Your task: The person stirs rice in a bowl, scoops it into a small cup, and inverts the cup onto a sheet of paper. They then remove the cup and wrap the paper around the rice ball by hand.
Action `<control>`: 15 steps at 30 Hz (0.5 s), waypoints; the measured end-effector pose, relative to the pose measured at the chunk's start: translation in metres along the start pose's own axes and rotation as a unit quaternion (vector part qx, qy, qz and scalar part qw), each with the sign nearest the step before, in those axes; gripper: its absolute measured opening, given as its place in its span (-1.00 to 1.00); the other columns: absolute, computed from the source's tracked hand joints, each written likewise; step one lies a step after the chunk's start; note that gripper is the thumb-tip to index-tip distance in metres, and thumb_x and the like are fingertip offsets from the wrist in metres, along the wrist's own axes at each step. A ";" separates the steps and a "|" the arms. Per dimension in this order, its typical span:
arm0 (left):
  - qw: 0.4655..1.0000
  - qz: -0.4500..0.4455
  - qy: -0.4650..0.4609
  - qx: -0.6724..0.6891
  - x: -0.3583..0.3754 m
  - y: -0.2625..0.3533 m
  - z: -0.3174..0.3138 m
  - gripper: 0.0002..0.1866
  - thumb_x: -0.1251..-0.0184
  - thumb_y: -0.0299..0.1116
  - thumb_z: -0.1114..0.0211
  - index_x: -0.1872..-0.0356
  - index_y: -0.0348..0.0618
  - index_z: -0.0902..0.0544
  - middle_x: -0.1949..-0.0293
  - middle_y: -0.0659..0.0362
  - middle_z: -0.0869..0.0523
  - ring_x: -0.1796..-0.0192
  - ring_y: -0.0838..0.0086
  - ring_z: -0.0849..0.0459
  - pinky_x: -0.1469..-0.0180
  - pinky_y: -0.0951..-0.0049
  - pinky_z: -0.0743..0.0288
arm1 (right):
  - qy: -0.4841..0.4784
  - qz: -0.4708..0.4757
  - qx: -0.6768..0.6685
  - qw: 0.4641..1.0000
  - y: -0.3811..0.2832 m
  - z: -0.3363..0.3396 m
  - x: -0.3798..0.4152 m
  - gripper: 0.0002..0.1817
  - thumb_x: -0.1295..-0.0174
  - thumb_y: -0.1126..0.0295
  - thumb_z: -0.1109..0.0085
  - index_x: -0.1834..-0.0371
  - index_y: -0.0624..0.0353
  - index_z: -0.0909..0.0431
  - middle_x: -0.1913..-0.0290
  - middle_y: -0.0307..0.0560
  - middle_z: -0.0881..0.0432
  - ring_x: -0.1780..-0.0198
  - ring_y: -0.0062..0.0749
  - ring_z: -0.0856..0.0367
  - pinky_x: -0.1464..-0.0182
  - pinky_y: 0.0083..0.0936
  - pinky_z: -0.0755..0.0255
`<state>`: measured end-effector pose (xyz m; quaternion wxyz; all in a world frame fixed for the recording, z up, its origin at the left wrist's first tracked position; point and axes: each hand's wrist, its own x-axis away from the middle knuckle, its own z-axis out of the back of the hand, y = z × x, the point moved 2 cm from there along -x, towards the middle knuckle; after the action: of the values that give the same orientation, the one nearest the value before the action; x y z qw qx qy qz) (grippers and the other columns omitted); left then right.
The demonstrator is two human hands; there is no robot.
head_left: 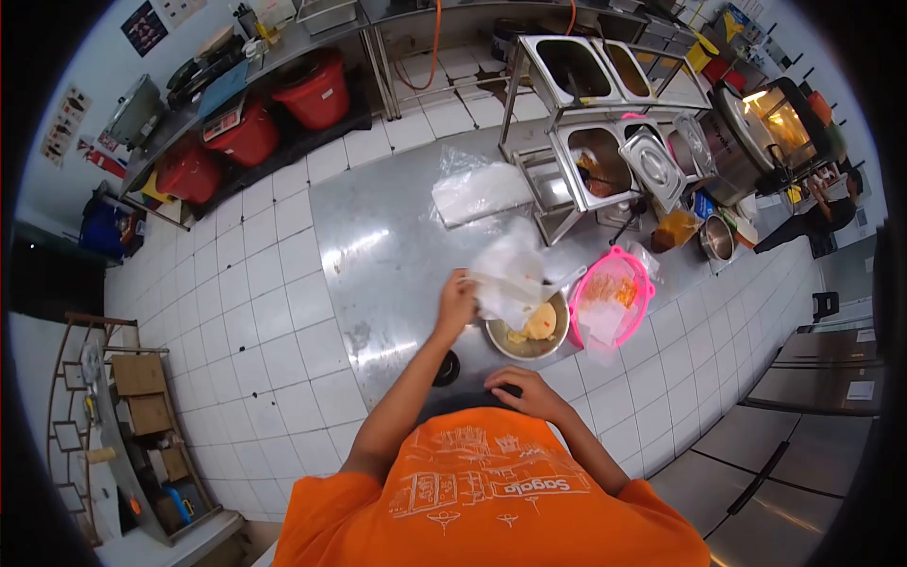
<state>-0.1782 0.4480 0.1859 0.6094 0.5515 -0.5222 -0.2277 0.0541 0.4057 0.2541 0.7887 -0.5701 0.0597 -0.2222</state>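
My left hand (457,300) is closed on the edge of a thin white sheet (510,274), blurred by motion, that hangs above a metal bowl (525,352). Pale yellow food (541,323) lies in the bowl, and a light-coloured handle (567,280) sticks out at its upper right. My right hand (524,391) is near the table edge below the bowl, its fingers loosely spread with nothing in them. To the right of the bowl is a pink basket (648,293) with orange bits and white sheets in it.
A plastic-wrapped white stack (482,193) lies on the steel table (364,274). Metal food pans (595,163) stand on a rack behind. A round black object (446,369) is near the front edge. Another person (822,215) stands at the far right.
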 end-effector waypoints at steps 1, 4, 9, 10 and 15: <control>0.996 -0.010 0.049 0.069 -0.013 -0.007 0.028 -0.74 -0.52 -0.39 -0.20 -0.15 -0.10 -0.49 0.21 0.17 -0.71 0.25 0.45 -0.71 0.23 0.38 -0.67 | -0.007 -0.018 -0.034 0.999 -0.008 0.009 -0.003 -0.80 -0.39 0.43 -0.26 -0.03 0.22 -0.69 -0.08 -0.07 -0.69 -0.16 -0.23 -0.66 -0.24 -0.37 -0.53; 0.945 -0.052 0.179 0.269 -0.041 -0.012 0.108 -0.65 -0.48 -0.42 -0.23 -0.22 -0.06 -0.43 0.01 0.11 -0.66 0.11 0.35 -0.69 0.16 0.30 -0.67 | 0.049 -0.031 -0.048 0.997 -0.006 0.049 -0.035 -0.79 -0.42 0.35 -0.26 -0.01 0.17 -0.71 0.05 -0.11 -0.75 0.03 -0.39 -0.73 -0.03 -0.42 -0.60; 0.906 -0.054 0.314 0.278 -0.114 -0.010 0.210 -0.55 -0.51 -0.41 -0.18 -0.32 -0.12 -0.27 -0.09 0.02 -0.59 0.07 0.28 -0.71 0.18 0.30 -0.69 | 0.210 -0.066 0.120 0.968 0.066 0.140 -0.143 -0.77 -0.36 0.37 -0.22 -0.01 0.20 -0.65 0.17 0.06 -0.77 0.17 -0.11 -0.79 0.05 -0.27 -0.64; 0.897 -0.054 0.338 0.279 -0.133 -0.011 0.221 -0.54 -0.52 -0.40 -0.17 -0.33 -0.12 -0.24 -0.10 0.01 -0.58 0.09 0.28 -0.72 0.18 0.29 -0.71 | 0.239 -0.097 0.162 0.953 0.087 0.154 -0.167 -0.78 -0.34 0.42 -0.17 0.00 0.23 -0.63 0.15 0.14 -0.76 0.12 -0.02 -0.78 0.03 -0.18 -0.62; 0.896 0.019 0.405 0.183 -0.126 -0.004 0.206 -0.52 -0.51 -0.41 -0.17 -0.34 -0.14 -0.20 -0.03 0.04 -0.54 0.23 0.40 -0.61 0.31 0.37 -0.59 | 0.325 -0.210 0.284 0.877 0.180 0.171 -0.245 -0.87 -0.26 0.54 -0.16 0.14 0.25 -0.53 0.21 0.22 -0.72 0.06 0.22 -0.71 0.04 -0.04 -0.56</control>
<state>-0.4039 0.4650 0.1024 0.6607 0.6875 -0.2733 0.1265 -0.0548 0.7033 0.1067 0.7880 -0.2161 0.1257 -0.5626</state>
